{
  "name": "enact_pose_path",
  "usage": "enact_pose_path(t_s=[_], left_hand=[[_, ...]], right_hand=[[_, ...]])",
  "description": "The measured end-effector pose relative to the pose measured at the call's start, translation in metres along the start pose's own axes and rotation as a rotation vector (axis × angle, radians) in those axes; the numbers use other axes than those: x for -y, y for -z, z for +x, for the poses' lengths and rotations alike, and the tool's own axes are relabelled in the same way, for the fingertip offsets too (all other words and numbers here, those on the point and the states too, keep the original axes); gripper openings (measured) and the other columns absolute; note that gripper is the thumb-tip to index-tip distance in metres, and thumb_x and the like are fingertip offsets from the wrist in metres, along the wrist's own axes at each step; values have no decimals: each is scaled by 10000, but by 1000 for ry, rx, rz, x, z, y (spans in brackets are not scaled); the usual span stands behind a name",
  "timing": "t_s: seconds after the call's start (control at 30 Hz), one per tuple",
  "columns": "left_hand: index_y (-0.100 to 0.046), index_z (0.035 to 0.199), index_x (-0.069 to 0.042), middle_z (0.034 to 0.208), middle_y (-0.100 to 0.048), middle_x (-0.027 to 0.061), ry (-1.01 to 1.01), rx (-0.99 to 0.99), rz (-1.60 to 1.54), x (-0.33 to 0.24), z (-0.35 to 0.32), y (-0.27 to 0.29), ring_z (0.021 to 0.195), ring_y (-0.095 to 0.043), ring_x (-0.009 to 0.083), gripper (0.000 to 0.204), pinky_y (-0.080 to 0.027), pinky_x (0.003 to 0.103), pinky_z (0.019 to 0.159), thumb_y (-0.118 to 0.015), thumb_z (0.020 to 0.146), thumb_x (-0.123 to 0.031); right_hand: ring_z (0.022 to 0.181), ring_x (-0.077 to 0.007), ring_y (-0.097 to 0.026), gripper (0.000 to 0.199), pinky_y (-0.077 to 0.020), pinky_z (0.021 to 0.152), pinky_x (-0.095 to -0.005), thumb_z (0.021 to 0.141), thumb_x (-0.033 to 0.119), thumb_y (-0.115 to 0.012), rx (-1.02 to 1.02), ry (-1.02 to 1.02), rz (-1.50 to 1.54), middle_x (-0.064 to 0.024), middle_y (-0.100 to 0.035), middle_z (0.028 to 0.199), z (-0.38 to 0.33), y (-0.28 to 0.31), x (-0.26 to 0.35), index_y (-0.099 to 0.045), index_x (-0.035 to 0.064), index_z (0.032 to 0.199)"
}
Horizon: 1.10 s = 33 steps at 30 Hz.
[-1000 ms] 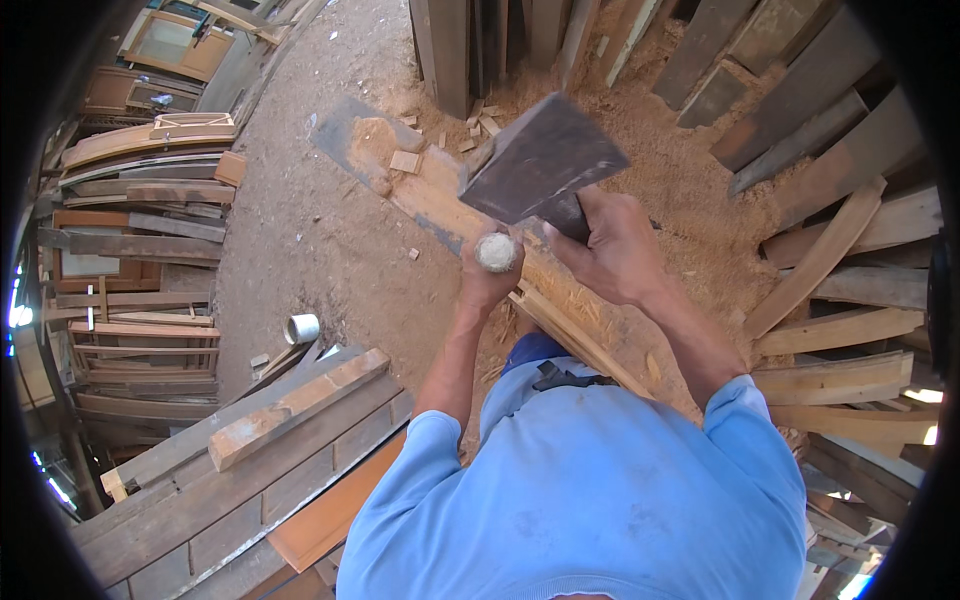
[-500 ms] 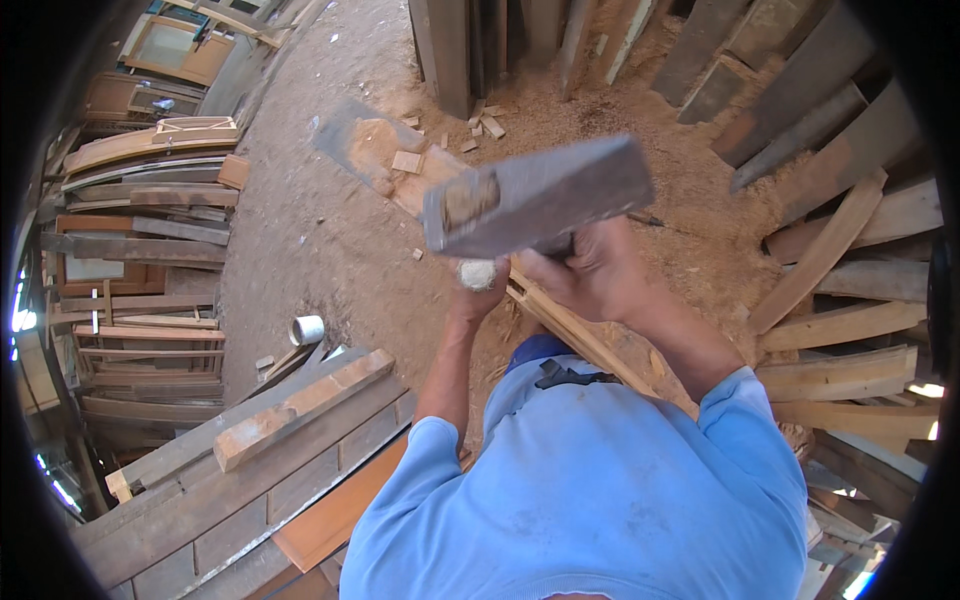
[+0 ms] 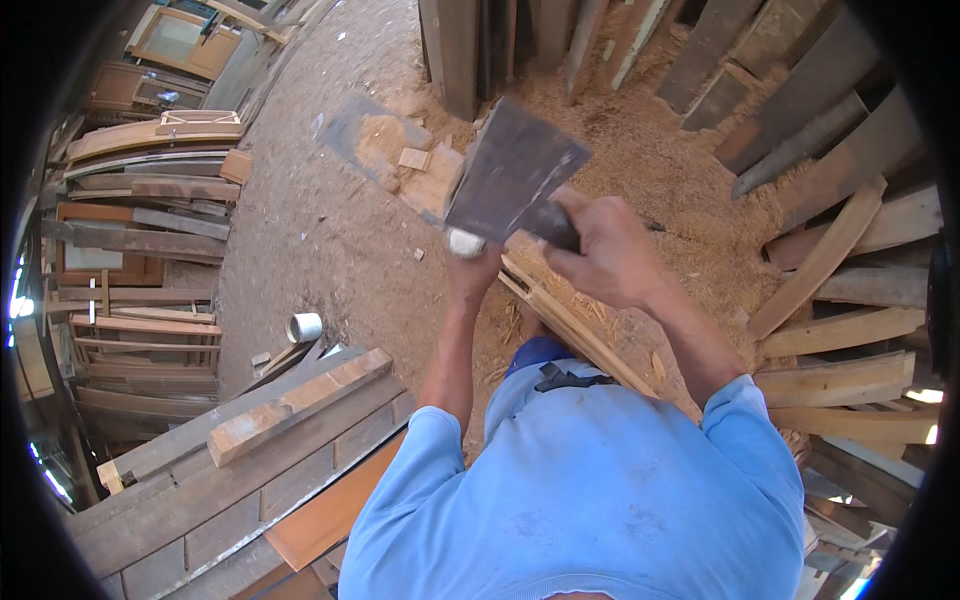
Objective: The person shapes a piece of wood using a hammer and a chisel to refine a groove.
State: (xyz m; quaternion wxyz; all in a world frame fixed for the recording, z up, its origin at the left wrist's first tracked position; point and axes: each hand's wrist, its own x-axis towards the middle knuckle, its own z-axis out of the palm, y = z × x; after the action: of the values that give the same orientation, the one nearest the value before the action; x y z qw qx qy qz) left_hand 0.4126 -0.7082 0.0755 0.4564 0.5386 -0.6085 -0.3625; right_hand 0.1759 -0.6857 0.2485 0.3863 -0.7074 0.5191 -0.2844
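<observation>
My right hand (image 3: 612, 262) is closed round the dark handle of a mallet. The big dark mallet head (image 3: 520, 170), a square-edged block, is tilted above my left hand (image 3: 474, 266). My left hand is wrapped round what looks like a chisel; only its pale round butt (image 3: 465, 242) shows, and the blade is hidden. The mallet head is right by that butt; whether they touch I cannot tell. Below my hands lies a long pale wooden bar (image 3: 580, 340) with a groove or slot along it, running down toward my right side.
Sawdust and shavings cover the ground around a grey board (image 3: 350, 140) with a wood offcut (image 3: 414, 159) on it. A white cup-like container (image 3: 304, 327) lies at left near stacked planks (image 3: 300, 405). Boards lean at the far side (image 3: 455, 60) and right (image 3: 850, 330).
The mallet head has swung left and turned from lying crosswise to a steeper tilt, closer to the chisel butt. My left hand has shifted slightly up and left.
</observation>
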Motion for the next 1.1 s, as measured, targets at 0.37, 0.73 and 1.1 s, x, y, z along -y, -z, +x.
enact_pose_path(t_s=[0.37, 0.73, 1.1], left_hand=[[-583, 910, -22, 715, -641, 56, 141, 70, 100, -13, 14, -19, 647, -665, 184, 168, -514, 329, 584, -734, 868, -83], [-567, 899, -21, 705, -610, 37, 126, 46, -3, -15, -4, -23, 637, -629, 117, 141, -513, 297, 588, -705, 884, -42], [-544, 845, -41, 672, -575, 27, 265, 89, -57, -37, 17, -19, 600, -627, 130, 189, -505, 316, 556, -707, 894, -124]], right_hand=[[669, -109, -553, 272, -481, 636, -311, 862, 73, -708, -276, -56, 264, -60, -610, 723, -7, 23, 8, -650, -16, 1113], [831, -426, -665, 331, -506, 742, -480, 808, 149, -700, -32, -118, -32, -249, -665, 827, -7, 9, -33, -608, -2, 1087], [654, -158, -613, 321, -494, 660, -341, 848, 81, -693, -272, -89, 355, -107, -653, 733, -14, 32, 0, -622, -13, 1147]])
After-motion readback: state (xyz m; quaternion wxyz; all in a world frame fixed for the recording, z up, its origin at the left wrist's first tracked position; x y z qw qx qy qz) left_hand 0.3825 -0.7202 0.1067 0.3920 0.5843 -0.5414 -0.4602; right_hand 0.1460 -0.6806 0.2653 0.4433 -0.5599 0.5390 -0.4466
